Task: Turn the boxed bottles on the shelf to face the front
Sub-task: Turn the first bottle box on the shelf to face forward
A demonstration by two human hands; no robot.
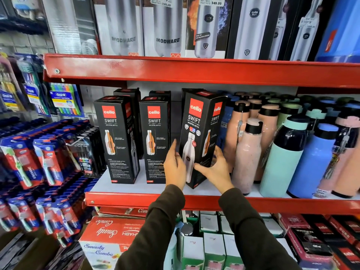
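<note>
With both hands — left hand (pixel 174 167) and right hand (pixel 215 168) — clasped on the lower sides of the third boxed bottle (pixel 198 137) at frame centre, I should twist it squarely — base flat on the shelf (pixel 194 199), clear of the loose bottles.

Three boxes on the shelf (pixel 136 187), tilted box (pixel 200 133) at 3 o'clock of middle box (pixel 154 141), left box (pixel 116 141) at 9, more boxes (pixel 126 92) behind, loose bottles (pixel 282 149) at 3 o'clock of tilted box.
</note>
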